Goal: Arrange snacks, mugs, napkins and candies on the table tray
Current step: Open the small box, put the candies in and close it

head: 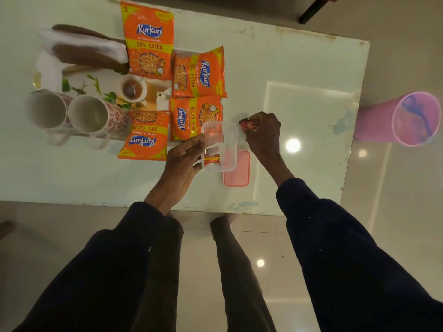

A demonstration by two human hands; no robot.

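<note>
White table (287, 68), printed tray (79, 80) at left. 4 Kurkure packs (149, 41) on tray's right side, 2 mugs (87, 113) at left end. L hand (184, 159) grips clear box (227, 140) by its left wall, partly over pink lid (237, 173). R hand (263, 130) pinches red candy (248, 124) just right of box. Wrapped candy (212, 160) inside box.

Dim, glare-spotted, soft wide-angle edge warp

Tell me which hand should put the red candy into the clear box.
Right. The right hand already pinches the red candy on the table, just beside the clear box and its open top. The left hand is occupied, gripping the box's side.
</note>
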